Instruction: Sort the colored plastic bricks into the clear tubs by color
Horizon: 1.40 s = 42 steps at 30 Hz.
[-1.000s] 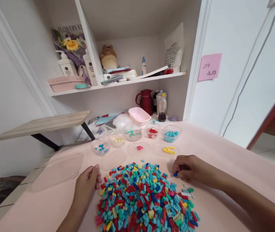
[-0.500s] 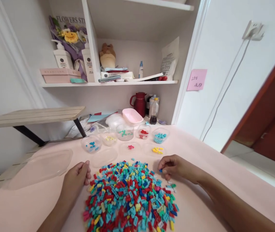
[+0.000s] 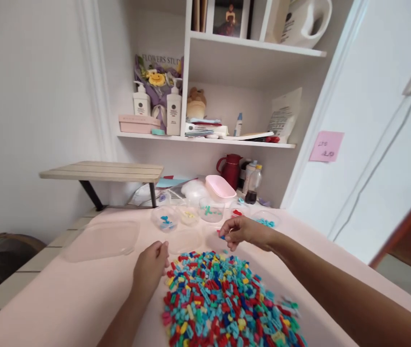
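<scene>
A large heap of small toy building bricks (image 3: 223, 299) in red, light blue, blue, green and yellow covers the front of the pink tabletop. My right hand (image 3: 245, 232) pinches a small blue brick (image 3: 222, 236) between thumb and fingertips, above the far side of the heap. My left hand (image 3: 151, 266) rests at the heap's left edge, fingers curled in; whatever they may hold is hidden. Beyond stand clear tubs with blue bricks (image 3: 165, 222), pale yellow bricks (image 3: 188, 215), green bricks (image 3: 210, 210), red bricks (image 3: 237, 212) and light blue bricks (image 3: 265, 222).
Clear lids (image 3: 182, 241) lie between heap and tubs; my right hand covers part of that row. A large clear lid (image 3: 102, 238) lies at left, near a small raised wooden shelf (image 3: 104, 170). Behind stand a pink basin (image 3: 220, 187), a red jug (image 3: 231, 171) and a bottle (image 3: 254, 185).
My right hand has moved from the heap's right edge away and leftward toward the lids, carrying the blue brick. My left hand stays beside the heap. The camera view has turned left and up.
</scene>
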{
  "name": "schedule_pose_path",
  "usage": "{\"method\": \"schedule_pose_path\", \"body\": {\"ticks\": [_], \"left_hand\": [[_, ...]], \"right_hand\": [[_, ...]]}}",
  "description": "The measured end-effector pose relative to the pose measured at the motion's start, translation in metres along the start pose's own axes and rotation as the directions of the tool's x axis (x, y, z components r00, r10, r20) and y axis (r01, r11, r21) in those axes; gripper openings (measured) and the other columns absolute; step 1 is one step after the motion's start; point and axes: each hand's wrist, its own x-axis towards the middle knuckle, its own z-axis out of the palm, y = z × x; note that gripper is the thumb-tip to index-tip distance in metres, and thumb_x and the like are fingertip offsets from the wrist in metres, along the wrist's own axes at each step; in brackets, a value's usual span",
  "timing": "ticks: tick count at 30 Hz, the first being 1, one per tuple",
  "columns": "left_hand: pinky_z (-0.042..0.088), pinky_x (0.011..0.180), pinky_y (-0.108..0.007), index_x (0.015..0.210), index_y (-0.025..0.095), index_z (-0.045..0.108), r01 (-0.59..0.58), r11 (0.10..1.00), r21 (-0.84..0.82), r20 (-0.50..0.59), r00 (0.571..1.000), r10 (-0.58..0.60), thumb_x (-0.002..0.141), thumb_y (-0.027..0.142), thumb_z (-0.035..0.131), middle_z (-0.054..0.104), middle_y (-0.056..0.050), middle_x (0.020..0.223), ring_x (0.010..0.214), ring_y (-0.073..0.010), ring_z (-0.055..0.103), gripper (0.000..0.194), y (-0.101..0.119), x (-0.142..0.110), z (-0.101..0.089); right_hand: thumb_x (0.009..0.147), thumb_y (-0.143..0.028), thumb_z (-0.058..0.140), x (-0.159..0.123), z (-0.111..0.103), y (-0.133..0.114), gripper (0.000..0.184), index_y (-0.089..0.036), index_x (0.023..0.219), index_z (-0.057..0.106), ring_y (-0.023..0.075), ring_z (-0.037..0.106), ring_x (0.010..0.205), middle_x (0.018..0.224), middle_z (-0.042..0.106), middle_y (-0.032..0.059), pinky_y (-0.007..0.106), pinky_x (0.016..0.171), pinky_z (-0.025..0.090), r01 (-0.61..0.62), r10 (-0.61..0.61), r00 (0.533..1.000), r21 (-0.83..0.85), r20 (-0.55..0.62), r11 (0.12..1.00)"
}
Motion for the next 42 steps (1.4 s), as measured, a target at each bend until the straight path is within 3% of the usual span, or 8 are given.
{"method": "schedule_pose_path", "body": {"ticks": [6, 12, 17, 21, 29, 33, 36, 42], "left_hand": [[0.039, 0.042, -0.022, 0.06, 0.024, 0.049, 0.004, 1.0, -0.007, -0.036, 0.999, -0.004, 0.084, 0.052, 0.04, 0.057, 0.005, 0.047, 0.037, -0.0122, 0.052, 0.038, -0.004, 0.001, 0.001], [0.038, 0.041, -0.022, 0.06, 0.024, 0.049, 0.005, 1.0, -0.024, -0.04, 0.999, -0.006, 0.084, 0.05, 0.041, 0.057, 0.005, 0.047, 0.036, -0.012, 0.051, 0.036, -0.003, 0.0, 0.001], [0.038, 0.041, -0.022, 0.06, 0.023, 0.049, -0.006, 0.999, -0.044, -0.04, 0.999, 0.004, 0.084, 0.053, 0.041, 0.057, 0.005, 0.047, 0.037, -0.012, 0.052, 0.039, -0.002, -0.001, 0.0], [0.038, 0.043, -0.022, 0.06, 0.023, 0.05, -0.009, 0.998, -0.057, -0.034, 0.999, 0.007, 0.082, 0.055, 0.042, 0.057, 0.004, 0.048, 0.038, -0.0124, 0.052, 0.04, 0.001, -0.003, -0.002], [0.037, 0.045, -0.023, 0.058, 0.022, 0.051, 0.012, 0.999, -0.041, 0.002, 1.0, -0.012, 0.077, 0.06, 0.048, 0.056, 0.004, 0.048, 0.039, -0.0123, 0.049, 0.042, 0.008, -0.002, -0.004], [0.038, 0.047, -0.024, 0.059, 0.022, 0.052, 0.017, 1.0, -0.018, 0.004, 1.0, -0.017, 0.075, 0.064, 0.047, 0.058, 0.004, 0.049, 0.041, -0.0132, 0.05, 0.046, 0.013, -0.001, -0.006], [0.039, 0.048, -0.025, 0.06, 0.021, 0.053, 0.016, 1.0, 0.001, 0.007, 1.0, -0.016, 0.074, 0.066, 0.048, 0.058, 0.004, 0.05, 0.042, -0.0136, 0.051, 0.047, 0.016, -0.001, -0.007], [0.04, 0.049, -0.025, 0.063, 0.021, 0.056, 0.03, 1.0, -0.005, 0.027, 0.999, -0.03, 0.07, 0.067, 0.054, 0.059, 0.004, 0.052, 0.045, -0.0139, 0.052, 0.047, 0.012, 0.001, -0.007]], "right_hand": [[0.066, -0.017, 0.064, 0.077, 0.047, -0.008, 0.004, -0.015, 0.069, 0.065, 0.0136, 0.059, 0.052, 0.052, 0.059, -0.0017, 0.026, 0.052, 0.05, 0.027, -0.035, 0.999, -0.271, -0.024, 0.962], [0.065, -0.013, 0.069, 0.09, 0.071, -0.017, 0.021, -0.02, 0.085, 0.07, 0.0129, 0.058, 0.053, 0.074, 0.068, 0.0028, 0.027, 0.053, 0.046, 0.135, -0.165, 0.985, -0.381, -0.047, 0.915], [0.078, -0.019, 0.059, 0.063, 0.065, -0.031, 0.012, -0.018, 0.084, 0.069, 0.0157, 0.064, 0.061, 0.072, 0.067, 0.0028, 0.026, 0.057, 0.048, 0.167, -0.268, 0.947, -0.446, -0.174, 0.879], [0.085, -0.033, 0.052, 0.011, 0.041, -0.028, 0.023, -0.016, 0.087, 0.066, 0.0145, 0.064, 0.058, 0.077, 0.067, 0.0041, 0.022, 0.047, 0.044, 0.162, -0.252, 0.937, -0.338, -0.243, 0.927], [0.088, -0.05, 0.048, -0.089, -0.014, 0.029, 0.04, -0.014, 0.086, 0.067, 0.0075, 0.038, 0.04, 0.049, 0.043, -0.0057, 0.022, 0.042, 0.031, 0.017, -0.098, 0.857, -0.162, -0.505, 0.987], [0.089, -0.049, 0.047, -0.095, -0.019, 0.049, 0.039, -0.016, 0.086, 0.067, 0.0084, 0.038, 0.043, 0.05, 0.042, -0.0057, 0.023, 0.045, 0.033, 0.042, -0.095, 0.827, -0.107, -0.554, 0.993], [0.088, -0.046, 0.048, -0.092, -0.015, 0.052, 0.036, -0.016, 0.088, 0.068, 0.0102, 0.046, 0.047, 0.057, 0.051, -0.0024, 0.024, 0.048, 0.037, 0.034, -0.101, 0.856, -0.139, -0.507, 0.99], [0.085, -0.029, 0.053, -0.089, -0.01, 0.055, 0.021, -0.023, 0.092, 0.072, 0.0178, 0.06, 0.075, 0.09, 0.067, 0.0053, 0.029, 0.068, 0.046, -0.02, -0.196, 0.901, -0.49, -0.386, 0.872]]}}
